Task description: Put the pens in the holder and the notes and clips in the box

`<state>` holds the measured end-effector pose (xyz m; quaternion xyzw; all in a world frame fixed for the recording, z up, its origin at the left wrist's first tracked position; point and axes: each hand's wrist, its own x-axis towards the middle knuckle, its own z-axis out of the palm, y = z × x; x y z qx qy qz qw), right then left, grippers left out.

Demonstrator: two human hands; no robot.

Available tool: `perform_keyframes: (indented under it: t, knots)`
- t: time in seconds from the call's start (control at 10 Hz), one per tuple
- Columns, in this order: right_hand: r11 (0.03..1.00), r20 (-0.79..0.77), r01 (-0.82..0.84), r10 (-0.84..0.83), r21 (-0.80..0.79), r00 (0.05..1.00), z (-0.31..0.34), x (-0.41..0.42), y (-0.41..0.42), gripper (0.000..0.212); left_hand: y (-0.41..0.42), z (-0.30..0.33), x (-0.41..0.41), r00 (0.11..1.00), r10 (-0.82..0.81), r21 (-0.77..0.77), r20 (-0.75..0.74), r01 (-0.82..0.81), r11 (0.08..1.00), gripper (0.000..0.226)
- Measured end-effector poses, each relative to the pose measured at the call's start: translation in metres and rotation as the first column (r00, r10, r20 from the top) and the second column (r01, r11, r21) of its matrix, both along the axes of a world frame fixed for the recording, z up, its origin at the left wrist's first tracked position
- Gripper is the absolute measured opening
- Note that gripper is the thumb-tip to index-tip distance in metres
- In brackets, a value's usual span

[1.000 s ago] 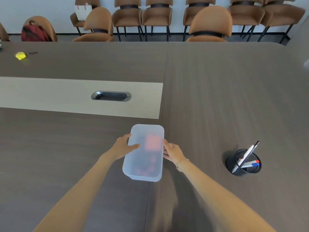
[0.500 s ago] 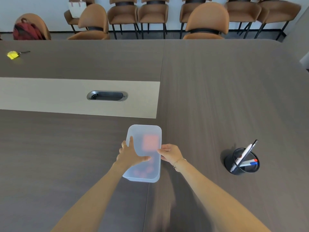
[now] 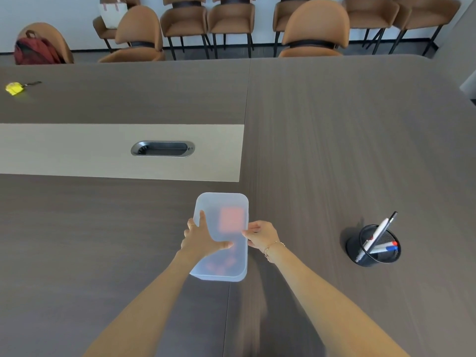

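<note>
The box [image 3: 221, 235] is a frosted, translucent plastic tub, rectangular with rounded corners, with its lid on. It sits on the dark wood-grain table [image 3: 334, 137] between the two hands. Through the cloudy lid a pink square of notes [image 3: 231, 219] shows just beyond the fingertips, and small reddish shapes, too blurred to name, lie nearer the wrists.

The left hand [image 3: 199, 240] lies flat on the lid, fingers spread wide, thumb stretched toward the right hand and the other fingers reaching over the left edge. The right hand [image 3: 261, 234] is loosely curled, its fingertips touching the box's right rim; it grips nothing fully. A thin chain bracelet [image 3: 271, 249] circles that wrist.

Well out to the right of the right hand's fingers stands a round black mesh holder [image 3: 373, 247] with several pens [image 3: 378, 234] leaning in it. Far beyond the fingertips are a pale strip with an oval metal cable port [image 3: 162, 148], a small yellow object [image 3: 14, 88], and brown padded chairs [image 3: 315, 29].
</note>
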<state>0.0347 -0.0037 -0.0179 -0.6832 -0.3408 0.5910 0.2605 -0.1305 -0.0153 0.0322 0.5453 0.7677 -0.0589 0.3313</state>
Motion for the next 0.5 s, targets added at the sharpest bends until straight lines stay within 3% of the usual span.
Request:
perform_keyframes:
  t: [0.3, 0.4, 0.5]
  knots:
    - [1.000, -0.006, -0.029, 0.029, -0.001, 1.000, 0.009, 0.000, -0.005, 0.031, -0.003, 0.004, -0.001, 1.000, 0.014, 0.003, 0.004, -0.014, 1.000, 0.129]
    - [0.999, -0.032, -0.034, 0.035, 0.022, 0.999, 0.023, 0.004, -0.010, 0.026, -0.004, 0.011, -0.001, 0.997, 0.058, 0.061, 0.041, -0.061, 0.996, 0.125]
    - [0.995, 0.026, -0.059, 0.057, 0.086, 0.998, 0.033, 0.012, -0.027, 0.028, -0.010, 0.022, -0.002, 0.988, 0.115, 0.239, 0.106, -0.137, 0.961, 0.117]
